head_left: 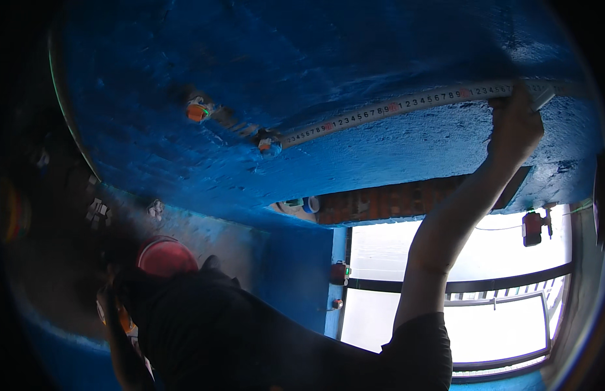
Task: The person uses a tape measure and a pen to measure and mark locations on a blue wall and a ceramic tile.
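My right hand (516, 127) is raised against the blue wall (354, 150), its fingers closed on a measuring tape (393, 107). The numbered strip runs left along the wall, slightly downward, and ends beside a pipe fitting (268, 144) set in the wall. A short pale piece (545, 98) sticks out by the fingers; I cannot tell what it is. Low at the left, my left hand (107, 293) is dark and its fingers are hidden. Close to that arm shows an orange object (125, 320), too dim to name.
A second fitting with an orange cap (198, 112) sits in the wall farther left. Below the wall are a brick-lined recess (374, 202) and a bright window (387, 254). A red bucket (167, 256) stands on the dark floor among scattered pale scraps (97, 210).
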`<state>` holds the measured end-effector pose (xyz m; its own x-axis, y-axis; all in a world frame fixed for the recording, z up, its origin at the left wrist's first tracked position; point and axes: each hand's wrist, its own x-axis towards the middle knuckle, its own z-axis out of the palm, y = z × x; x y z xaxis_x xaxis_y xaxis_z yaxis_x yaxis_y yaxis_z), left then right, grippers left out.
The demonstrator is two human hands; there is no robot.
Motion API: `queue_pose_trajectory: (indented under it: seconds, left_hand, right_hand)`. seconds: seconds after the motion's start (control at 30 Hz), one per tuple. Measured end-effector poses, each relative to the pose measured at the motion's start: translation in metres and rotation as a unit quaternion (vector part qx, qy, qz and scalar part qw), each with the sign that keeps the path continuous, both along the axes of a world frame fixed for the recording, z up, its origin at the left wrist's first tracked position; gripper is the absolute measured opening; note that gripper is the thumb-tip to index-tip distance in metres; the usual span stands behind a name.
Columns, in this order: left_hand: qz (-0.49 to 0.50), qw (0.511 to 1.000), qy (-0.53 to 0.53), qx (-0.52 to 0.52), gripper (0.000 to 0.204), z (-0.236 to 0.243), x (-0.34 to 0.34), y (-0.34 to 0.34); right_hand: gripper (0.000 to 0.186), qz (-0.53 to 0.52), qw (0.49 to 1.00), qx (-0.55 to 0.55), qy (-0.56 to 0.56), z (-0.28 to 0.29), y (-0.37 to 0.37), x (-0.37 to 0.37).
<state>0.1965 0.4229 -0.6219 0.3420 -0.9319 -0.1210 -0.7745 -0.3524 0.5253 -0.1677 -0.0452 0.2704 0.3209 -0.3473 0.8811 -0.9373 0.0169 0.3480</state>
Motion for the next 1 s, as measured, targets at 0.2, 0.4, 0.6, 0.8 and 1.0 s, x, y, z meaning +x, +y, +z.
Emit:
queue_pose_trajectory:
  seconds: [0.2, 0.4, 0.6, 0.8, 1.0]
  left_hand:
    - [0.087, 0.989, 0.085, -0.081, 0.024, -0.018, 0.003, 0.020]
    - [0.075, 0.989, 0.124, -0.028, 0.020, -0.012, 0.003, 0.011]
    - [0.165, 0.967, 0.193, 0.026, 0.017, -0.019, 0.004, 0.016]
    - [0.161, 0.970, 0.179, 0.037, 0.017, -0.013, 0.006, 0.008]
    - [0.150, 0.973, 0.170, 0.045, 0.017, -0.022, 0.005, 0.013]
  right_hand:
    - [0.039, 0.019, 0.999, 0.007, -0.026, -0.002, -0.007, -0.002]
    - [0.044, -0.082, 0.964, -0.102, 0.233, 0.002, -0.006, -0.010]
    - [0.050, 0.057, 0.983, 0.053, -0.164, -0.012, 0.007, 0.022]
    - [0.038, -0.021, 0.999, 0.045, -0.002, 0.000, -0.011, -0.010]
    - [0.048, 0.082, 0.992, 0.049, -0.083, -0.010, 0.000, 0.012]
